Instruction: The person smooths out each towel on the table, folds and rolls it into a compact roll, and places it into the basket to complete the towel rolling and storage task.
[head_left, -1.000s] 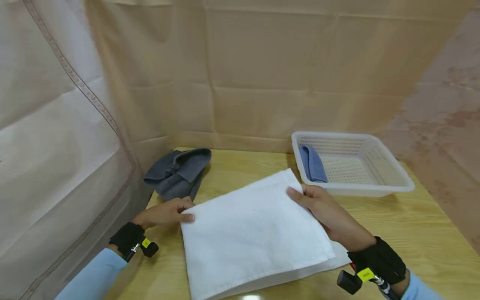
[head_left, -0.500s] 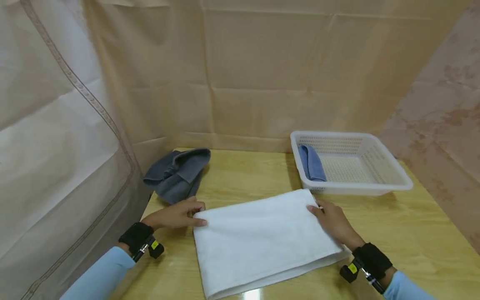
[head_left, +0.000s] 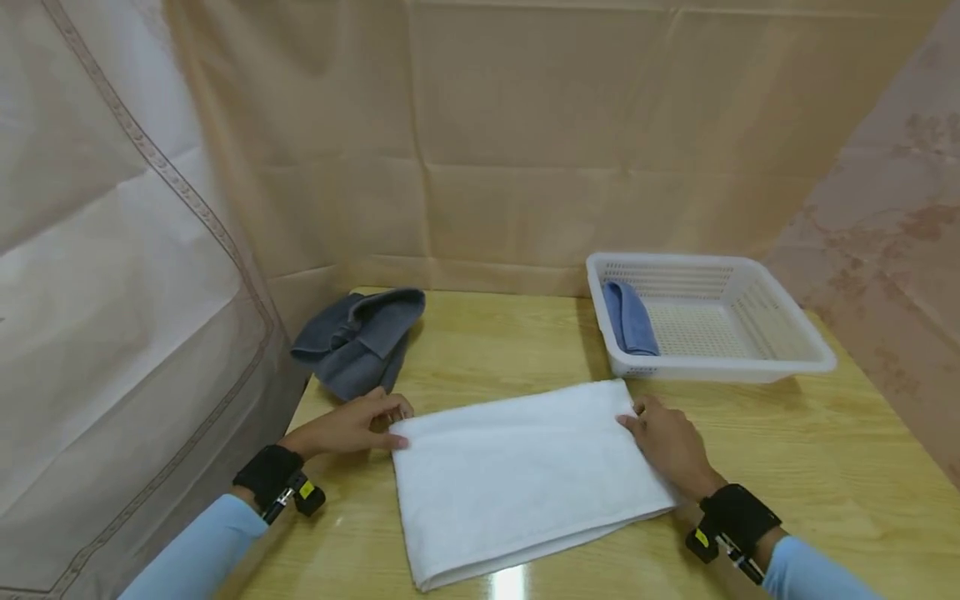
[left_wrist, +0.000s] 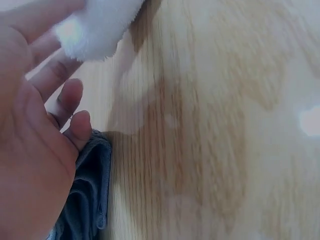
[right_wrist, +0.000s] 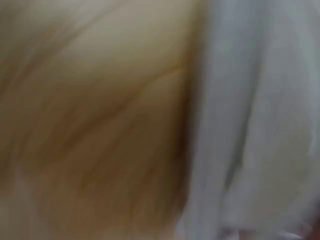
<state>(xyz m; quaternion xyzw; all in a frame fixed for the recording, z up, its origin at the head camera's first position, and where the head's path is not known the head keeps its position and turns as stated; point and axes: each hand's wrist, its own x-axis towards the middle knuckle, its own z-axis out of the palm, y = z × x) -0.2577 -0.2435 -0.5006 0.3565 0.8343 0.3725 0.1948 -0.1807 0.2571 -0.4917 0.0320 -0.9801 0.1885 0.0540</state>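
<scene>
A folded white towel point(head_left: 525, 479) lies on the wooden table, its layers showing along the near edge. My left hand point(head_left: 348, 427) pinches its far left corner between thumb and fingers. In the left wrist view, a fluffy white corner of the towel point(left_wrist: 97, 32) sits at the fingers, while the ring and little fingers curl free. On the other side, my right hand point(head_left: 670, 442) pinches the towel's right edge near the far corner. The right wrist view is blurred, with the towel's pale layers point(right_wrist: 227, 120) beside the tan table.
A crumpled dark grey towel point(head_left: 360, 342) lies just beyond my left hand. At the back right stands a white plastic basket point(head_left: 750, 364) with a folded blue cloth point(head_left: 628, 318) against its left side. A beige cloth point(head_left: 517, 150) hangs behind the table point(head_left: 810, 450).
The white towel's raised right side has come down, and it now lies flatter, with its layers closer together. Both hands moved slightly right and keep their grip; the right one lowered.
</scene>
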